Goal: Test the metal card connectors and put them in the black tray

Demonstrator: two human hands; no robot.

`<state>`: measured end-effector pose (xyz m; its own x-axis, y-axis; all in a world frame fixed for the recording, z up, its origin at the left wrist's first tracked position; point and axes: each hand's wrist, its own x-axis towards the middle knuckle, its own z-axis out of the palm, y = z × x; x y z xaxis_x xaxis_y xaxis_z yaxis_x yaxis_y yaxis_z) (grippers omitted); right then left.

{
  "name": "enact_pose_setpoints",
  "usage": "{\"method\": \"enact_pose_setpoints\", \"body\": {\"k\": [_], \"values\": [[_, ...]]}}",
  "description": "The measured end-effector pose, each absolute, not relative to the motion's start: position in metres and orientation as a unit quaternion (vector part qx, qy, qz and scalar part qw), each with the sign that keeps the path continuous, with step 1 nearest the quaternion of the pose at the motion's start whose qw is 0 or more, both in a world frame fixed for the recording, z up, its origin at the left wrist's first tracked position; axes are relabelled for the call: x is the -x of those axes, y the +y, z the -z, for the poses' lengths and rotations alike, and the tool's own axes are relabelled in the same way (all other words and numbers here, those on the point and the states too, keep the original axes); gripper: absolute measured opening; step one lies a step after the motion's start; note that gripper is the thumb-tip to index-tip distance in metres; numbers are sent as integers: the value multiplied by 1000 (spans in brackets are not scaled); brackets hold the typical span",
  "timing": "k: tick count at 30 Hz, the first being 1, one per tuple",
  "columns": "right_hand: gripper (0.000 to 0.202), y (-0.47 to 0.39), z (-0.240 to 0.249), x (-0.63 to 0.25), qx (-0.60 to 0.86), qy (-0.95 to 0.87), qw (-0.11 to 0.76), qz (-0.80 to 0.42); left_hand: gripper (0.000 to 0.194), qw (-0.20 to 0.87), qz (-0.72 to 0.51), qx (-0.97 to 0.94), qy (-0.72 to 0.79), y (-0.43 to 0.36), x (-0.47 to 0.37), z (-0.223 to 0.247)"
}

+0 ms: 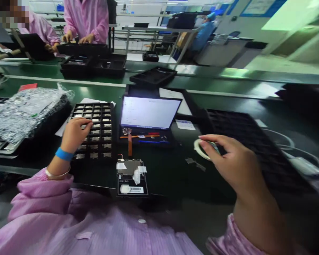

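Observation:
My left hand (76, 131), with a blue band at the wrist, is over a black compartment tray (113, 141) of small silvery modules. Its thumb and fingertips are pinched together; whatever is between them is too small to make out. In my right hand (232, 159) a pale roll of tape (199, 151) is gripped between thumb and fingers, above the dark bench. Between my hands lies a flat black device board (133, 182) with white tabs and a barcode label. An orange flex cable (130, 145) runs from it toward a lit display screen (149, 112).
Bubble-wrapped goods (34, 109) are stacked at the left. A large black tray (244, 141) and a white cable (305, 163) lie at the right. Beyond the bench ledge, people in pink smocks (86, 21) work at black boxes (95, 65).

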<state>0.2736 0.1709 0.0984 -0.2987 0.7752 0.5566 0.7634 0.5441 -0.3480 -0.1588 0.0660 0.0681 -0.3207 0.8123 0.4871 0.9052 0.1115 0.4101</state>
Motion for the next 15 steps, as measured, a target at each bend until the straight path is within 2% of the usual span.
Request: {"method": "enact_pose_setpoints", "body": {"k": [4, 6, 10, 13, 15], "values": [[21, 181, -71, -333, 598, -783, 153, -82, 30, 63, 303, 630, -713, 46, 121, -88], [23, 177, -57, -347, 626, -766, 102, -105, 32, 45, 292, 671, -680, 38, 95, -94], [27, 164, -30, -343, 627, -763, 106, -117, 34, -21, 259, 754, -603, 30, 38, -97], [37, 160, -16, -322, 631, -751, 158, -116, 28, -87, 200, 804, -553, 31, 1, -94], [35, 160, -11, -307, 640, -735, 194, -111, 25, -125, 164, 817, -539, 33, -17, -90]]}}
